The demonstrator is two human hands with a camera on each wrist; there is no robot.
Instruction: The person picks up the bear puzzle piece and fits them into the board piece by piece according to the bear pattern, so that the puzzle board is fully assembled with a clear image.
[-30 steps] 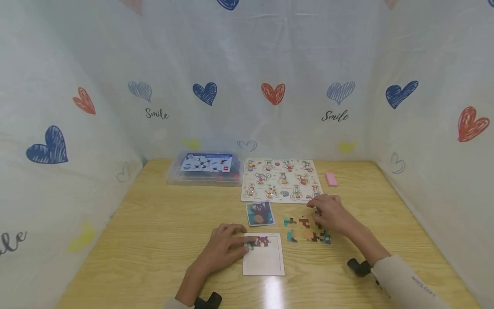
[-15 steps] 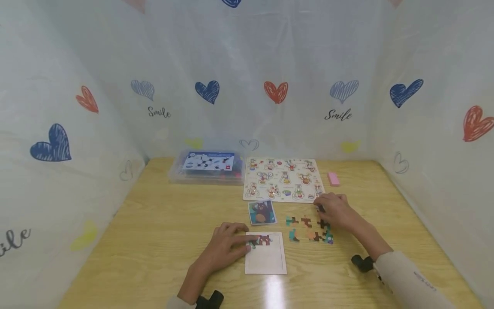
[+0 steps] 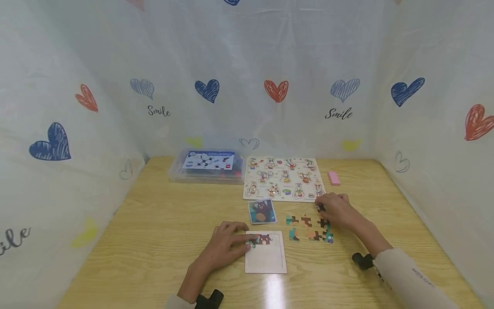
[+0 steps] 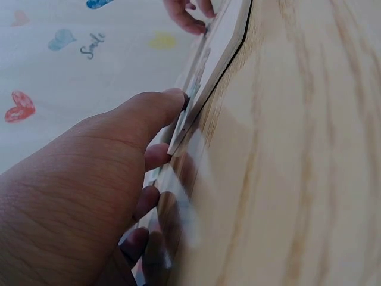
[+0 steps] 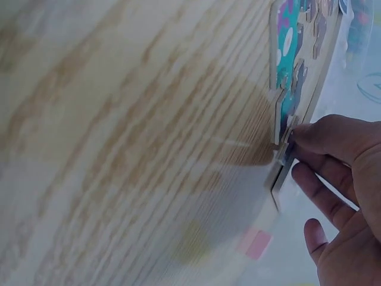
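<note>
My left hand (image 3: pixel 225 244) rests at the left edge of a square white puzzle tray (image 3: pixel 266 262), with its index finger over the pieces in the upper left corner. Beside that finger lies a brown bear-face puzzle piece (image 3: pixel 265 240). In the left wrist view the thumb of my left hand (image 4: pixel 107 143) touches the top near the tray's corner. My right hand (image 3: pixel 337 210) pinches a dark puzzle piece (image 3: pixel 321 207) between thumb and fingers, partly hidden by them. Several loose puzzle pieces (image 3: pixel 306 221) lie in rows just below it, to the right of the tray.
A small bear picture card (image 3: pixel 262 211) lies above the tray. Behind it are a white board with animal figures (image 3: pixel 283 178), a clear plastic box (image 3: pixel 208 167) and a pink block (image 3: pixel 333 178). Cloth walls with hearts (image 3: pixel 275 91) enclose the wooden table (image 3: pixel 154 240).
My right hand has shifted slightly right at the top of the loose pieces. The left hand stays in place on the tray, and the whole view has shifted a little.
</note>
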